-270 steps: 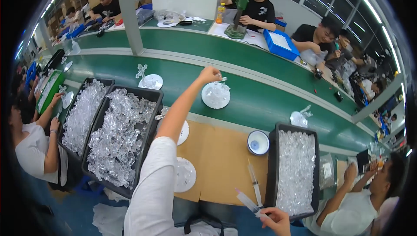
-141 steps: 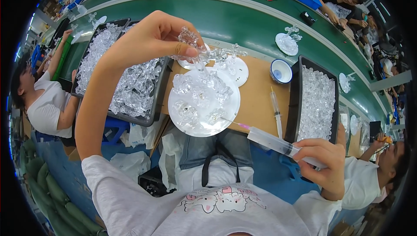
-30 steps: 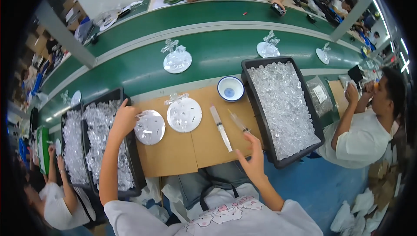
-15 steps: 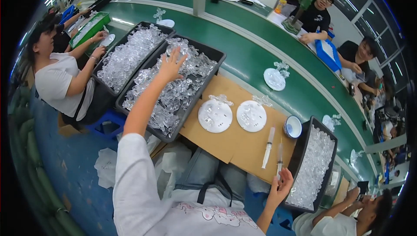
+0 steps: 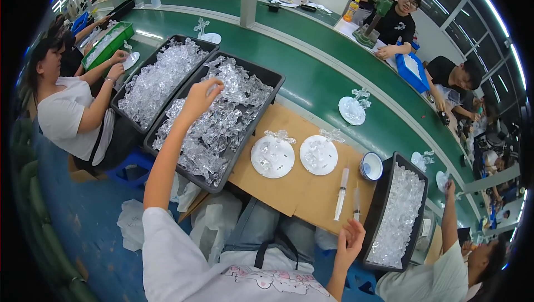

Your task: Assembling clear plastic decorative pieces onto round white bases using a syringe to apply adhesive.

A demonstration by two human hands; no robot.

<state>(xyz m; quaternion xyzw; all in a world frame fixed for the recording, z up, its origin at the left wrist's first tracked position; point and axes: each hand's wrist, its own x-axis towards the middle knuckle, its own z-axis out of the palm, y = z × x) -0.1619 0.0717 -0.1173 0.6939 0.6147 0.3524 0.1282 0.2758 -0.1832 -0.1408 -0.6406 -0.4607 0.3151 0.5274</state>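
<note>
- Grip of left hand: fingers half-curled over clear pieces in a black bin; cannot tell whether it holds one.
- Right hand: loosely open beside a needled syringe.
- That and a second syringe lie lengthwise on cardboard, tips away from the person.
- Shirt: pink cartoon print.

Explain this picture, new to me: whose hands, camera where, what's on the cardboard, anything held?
No machine: a fisheye camera worn on a person's head looks down, bending straight edges. The wearer's bare left hand is over a black rectangular plastic tray of clear plastic pieces; the bare right hand is by a slim clear plastic syringe. Whether either grips anything isn't clear. On the brown cardboard lie two round white discs bearing clear parts, that syringe and a second. A round blue-rimmed white bowl stands near the cardboard's right corner.
</note>
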